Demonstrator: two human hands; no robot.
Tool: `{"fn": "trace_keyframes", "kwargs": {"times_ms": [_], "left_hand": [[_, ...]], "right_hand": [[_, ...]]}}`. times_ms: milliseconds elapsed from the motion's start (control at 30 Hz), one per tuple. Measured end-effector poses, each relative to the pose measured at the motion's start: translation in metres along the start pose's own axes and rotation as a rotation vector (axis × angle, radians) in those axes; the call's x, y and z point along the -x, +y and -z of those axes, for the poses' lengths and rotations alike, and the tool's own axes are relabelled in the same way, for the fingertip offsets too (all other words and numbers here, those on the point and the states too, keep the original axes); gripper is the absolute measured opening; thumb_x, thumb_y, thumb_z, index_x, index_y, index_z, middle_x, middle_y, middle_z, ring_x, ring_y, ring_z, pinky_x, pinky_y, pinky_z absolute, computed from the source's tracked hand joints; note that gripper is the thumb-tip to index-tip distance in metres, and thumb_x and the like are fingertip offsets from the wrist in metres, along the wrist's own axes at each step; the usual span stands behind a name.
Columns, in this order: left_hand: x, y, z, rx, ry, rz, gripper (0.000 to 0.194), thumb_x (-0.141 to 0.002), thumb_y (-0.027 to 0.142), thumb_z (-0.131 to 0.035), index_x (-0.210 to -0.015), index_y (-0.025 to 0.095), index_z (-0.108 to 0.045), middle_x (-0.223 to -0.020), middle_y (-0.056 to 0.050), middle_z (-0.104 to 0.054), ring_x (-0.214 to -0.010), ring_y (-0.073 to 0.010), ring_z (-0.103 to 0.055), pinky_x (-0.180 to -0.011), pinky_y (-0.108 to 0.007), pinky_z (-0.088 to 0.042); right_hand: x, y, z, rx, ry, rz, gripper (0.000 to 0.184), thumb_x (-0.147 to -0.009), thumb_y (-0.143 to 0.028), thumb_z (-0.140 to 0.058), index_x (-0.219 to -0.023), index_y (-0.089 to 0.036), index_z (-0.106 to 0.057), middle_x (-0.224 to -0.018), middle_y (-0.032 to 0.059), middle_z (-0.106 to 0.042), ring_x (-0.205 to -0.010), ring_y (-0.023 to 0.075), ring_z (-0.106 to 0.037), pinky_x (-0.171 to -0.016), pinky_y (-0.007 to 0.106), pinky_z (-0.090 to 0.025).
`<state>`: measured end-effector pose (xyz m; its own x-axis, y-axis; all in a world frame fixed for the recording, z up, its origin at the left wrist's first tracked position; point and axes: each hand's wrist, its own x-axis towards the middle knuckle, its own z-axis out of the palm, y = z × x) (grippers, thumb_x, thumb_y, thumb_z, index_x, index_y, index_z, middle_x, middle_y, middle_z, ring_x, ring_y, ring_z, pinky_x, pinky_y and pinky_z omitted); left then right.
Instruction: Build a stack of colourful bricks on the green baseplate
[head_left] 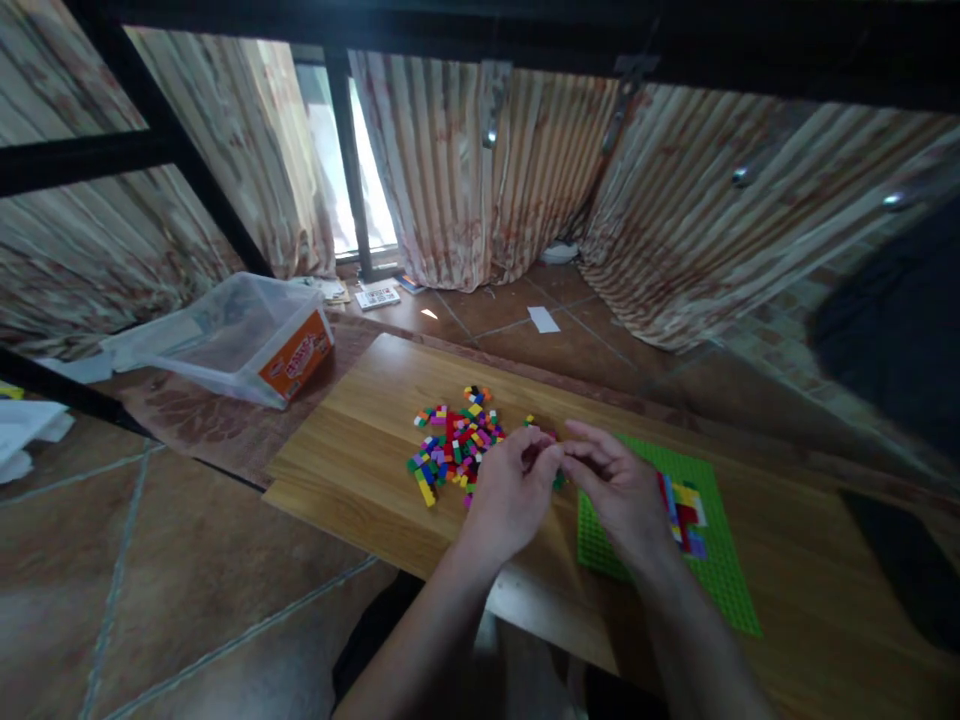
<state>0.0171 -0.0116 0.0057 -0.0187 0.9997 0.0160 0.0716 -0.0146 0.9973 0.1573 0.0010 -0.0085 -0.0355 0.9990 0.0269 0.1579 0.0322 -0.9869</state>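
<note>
My left hand [514, 485] and my right hand [615, 490] meet fingertip to fingertip above the wooden bench. Both are pinched closed; whatever sits between the fingertips is too small or hidden to make out. Left of my hands lies a loose pile of colourful toy bricks [457, 445], partly covered by my left hand. A green studded baseplate [720, 560] lies under and beyond my right hand. On it is a cluster of joined bricks [686, 515] in red, yellow, white, blue and purple, partly hidden by that hand.
The wooden bench [345, 430] carries a dark flat object [896, 560] at its right end. A clear plastic bin [247, 340] with an orange label stands on the floor at left. Papers [543, 320] lie on the tiles by the curtains. A dark shape [892, 320] juts in at right.
</note>
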Motion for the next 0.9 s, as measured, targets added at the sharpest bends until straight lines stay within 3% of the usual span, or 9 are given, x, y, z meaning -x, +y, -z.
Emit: {"fn": "trace_keyframes", "kwargs": {"times_ms": [267, 533, 667, 900], "left_hand": [[-0.001, -0.003, -0.001, -0.107, -0.067, 0.021, 0.020, -0.088, 0.024, -0.053, -0.071, 0.016, -0.061, -0.066, 0.001, -0.056, -0.064, -0.0118, -0.051, -0.060, -0.023, -0.038], [-0.004, -0.010, -0.010, 0.033, -0.021, 0.104, 0.021, -0.091, 0.027, -0.050, -0.074, 0.017, -0.056, -0.065, 0.001, -0.057, -0.061, -0.0128, -0.055, -0.059, -0.024, -0.042], [-0.003, -0.008, -0.006, 0.139, -0.077, 0.064, 0.022, -0.091, 0.028, -0.051, -0.072, 0.017, -0.055, -0.063, 0.001, -0.056, -0.059, -0.0119, -0.054, -0.057, -0.023, -0.042], [-0.003, -0.005, 0.000, 0.090, -0.107, 0.009, 0.024, -0.090, 0.025, -0.052, -0.069, 0.015, -0.058, -0.064, 0.001, -0.056, -0.061, -0.0113, -0.052, -0.060, -0.023, -0.041]], "right_hand": [[0.004, 0.014, 0.003, -0.102, -0.058, -0.031, 0.051, -0.076, -0.038, -0.075, -0.123, -0.024, -0.060, -0.097, 0.0043, -0.076, -0.095, 0.0202, -0.070, -0.090, 0.039, -0.053], [0.008, 0.015, 0.004, -0.083, -0.112, -0.137, 0.027, -0.076, -0.047, -0.074, -0.084, -0.021, -0.074, -0.072, 0.0010, -0.070, -0.068, 0.0145, -0.060, -0.064, 0.026, -0.049], [0.008, 0.014, 0.001, -0.108, -0.118, -0.118, 0.026, -0.077, -0.048, -0.074, -0.081, -0.022, -0.075, -0.065, -0.0010, -0.065, -0.064, 0.0128, -0.055, -0.061, 0.025, -0.045], [0.009, 0.009, 0.000, -0.119, -0.122, -0.115, 0.028, -0.074, -0.047, -0.077, -0.083, -0.021, -0.077, -0.067, -0.0002, -0.066, -0.063, 0.0123, -0.055, -0.061, 0.026, -0.044]]}}
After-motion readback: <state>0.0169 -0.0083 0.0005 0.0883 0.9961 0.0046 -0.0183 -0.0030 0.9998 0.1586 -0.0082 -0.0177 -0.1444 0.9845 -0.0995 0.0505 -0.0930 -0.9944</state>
